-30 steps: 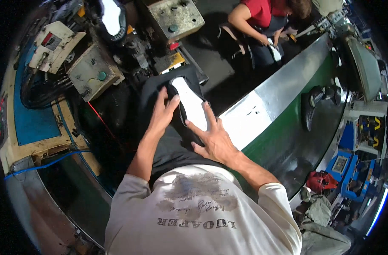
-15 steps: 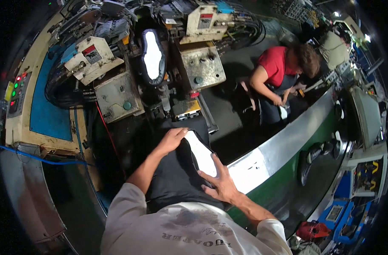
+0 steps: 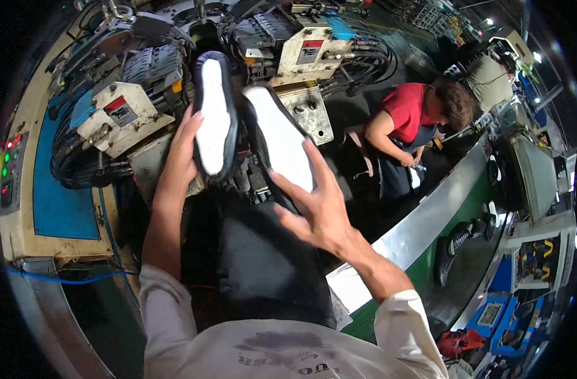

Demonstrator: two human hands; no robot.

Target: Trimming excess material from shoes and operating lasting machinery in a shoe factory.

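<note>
Two dark shoe uppers with white bottoms turned up are in front of me, side by side. The left shoe upper (image 3: 214, 120) is at the middle of the machine. My left hand (image 3: 180, 155) grips its left edge, thumb on the white bottom, the other fingers mostly hidden. My right hand (image 3: 323, 211) holds the second shoe upper (image 3: 279, 136) by its near right part, thumb and fingers spread along its edges. This one is tilted, its far end close to the first upper.
The machine has beige brackets (image 3: 121, 117) and hoses on both sides. A lit button panel (image 3: 12, 167) stands at far left. To the right, a person in red (image 3: 407, 117) works beside a metal-edged conveyor (image 3: 421, 218) carrying dark shoes (image 3: 449, 252). Blue trays (image 3: 506, 325) are at lower right.
Both hands have moved forward from my lap to the machine. The right hand carried its shoe upper along; the left hand let go of it and took hold of the upper at the machine.
</note>
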